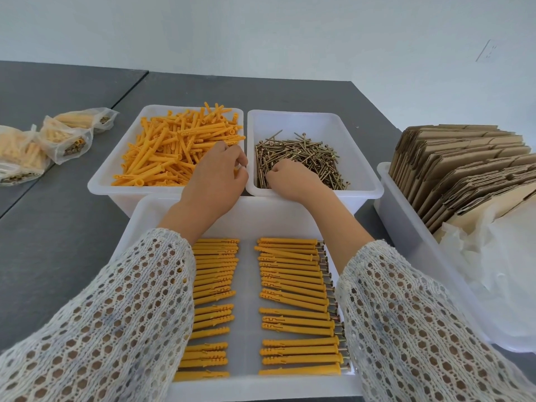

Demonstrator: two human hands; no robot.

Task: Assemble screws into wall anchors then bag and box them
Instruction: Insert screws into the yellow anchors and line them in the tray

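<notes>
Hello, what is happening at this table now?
A person is pairing screws with anchors. The left hand reaches into the bin of loose orange anchors, and the right hand digs into the bin of screws. Two rows of assembled anchors lie in the near tray. Filled bags sit left, flat cartons right.

4 white bins: upper mid-left w/ loose orange anchors, too many to count; upper mid-right w/ screws, same; right w/ flat cartons; bottom centre w/ 2 rows of assembled anchors. 3 filled bags, upper left. 2 hands.
</notes>
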